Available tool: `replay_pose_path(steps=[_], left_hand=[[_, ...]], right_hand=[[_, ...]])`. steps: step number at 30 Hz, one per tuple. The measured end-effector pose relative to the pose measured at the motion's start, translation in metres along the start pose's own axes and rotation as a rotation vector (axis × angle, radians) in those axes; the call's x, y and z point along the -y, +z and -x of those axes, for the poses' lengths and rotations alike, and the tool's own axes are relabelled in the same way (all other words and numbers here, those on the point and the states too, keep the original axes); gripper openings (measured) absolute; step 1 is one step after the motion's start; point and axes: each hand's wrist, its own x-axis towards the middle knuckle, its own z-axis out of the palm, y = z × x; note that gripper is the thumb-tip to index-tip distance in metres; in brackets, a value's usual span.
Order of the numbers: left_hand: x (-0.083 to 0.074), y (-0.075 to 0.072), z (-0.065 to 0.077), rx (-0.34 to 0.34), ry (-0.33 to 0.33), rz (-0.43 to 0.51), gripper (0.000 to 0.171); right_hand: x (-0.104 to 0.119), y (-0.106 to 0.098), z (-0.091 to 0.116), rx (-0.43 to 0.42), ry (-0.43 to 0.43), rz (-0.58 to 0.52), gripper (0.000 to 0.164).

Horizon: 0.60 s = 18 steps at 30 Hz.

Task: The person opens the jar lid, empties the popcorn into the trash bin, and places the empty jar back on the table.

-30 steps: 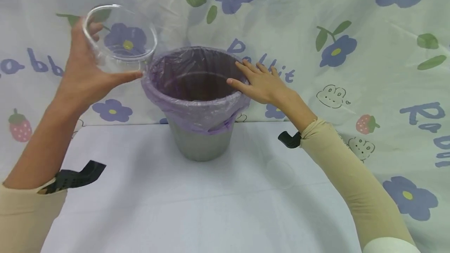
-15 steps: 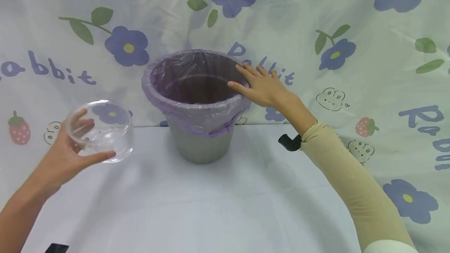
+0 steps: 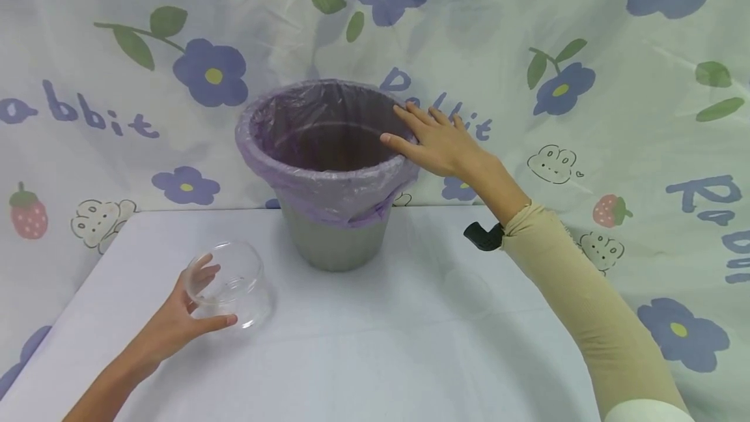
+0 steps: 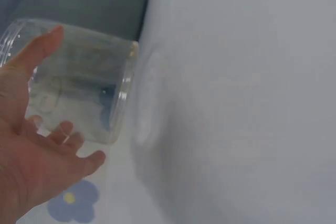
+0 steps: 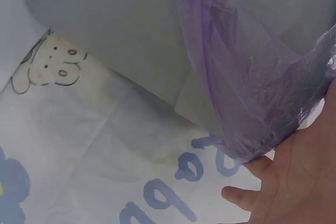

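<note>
A clear round bowl (image 3: 253, 292) is in my left hand (image 3: 174, 325), held low over the white table, left of the trash bin (image 3: 336, 249). The thumb lies along the near side and the fingers reach round the far side; in the left wrist view the bowl (image 4: 86, 66) is seen side-on, its base close to the tabletop. My right hand (image 3: 441, 143) rests on the bin's right rim with fingers spread and straight. A translucent purple bag (image 3: 331, 191) lines the bin and folds over its rim. The right wrist view shows this bag (image 5: 247, 66) beside the fingers.
The white tabletop (image 3: 363, 370) runs to a flower-and-rabbit printed cloth (image 3: 498, 25) hanging behind it. A faint clear round disc (image 3: 467, 292) lies on the table to the right of the bin. A black strap end (image 3: 484, 237) sticks out near the right sleeve.
My left hand has brought the bowl down from beside the bin's rim, first to the left, then right and nearer, to just over the table. The right hand and bin have stayed put.
</note>
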Motion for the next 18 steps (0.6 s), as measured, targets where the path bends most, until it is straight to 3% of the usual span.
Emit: replay_pose_path(steps=[6, 13, 18], left_hand=[[0.01, 0.011, 0.007, 0.032, -0.023, 0.031, 0.113], [0.018, 0.015, 0.014, 0.013, 0.0, -0.003, 0.112], [0.017, 0.015, 0.014, 0.05, -0.034, 0.03, 0.116]], right_hand=[[-0.001, -0.001, 0.002, 0.013, -0.003, 0.0, 0.083], [-0.004, -0.003, 0.004, 0.02, -0.001, -0.002, 0.084], [-0.006, -0.005, 0.006, 0.016, -0.008, -0.008, 0.082]])
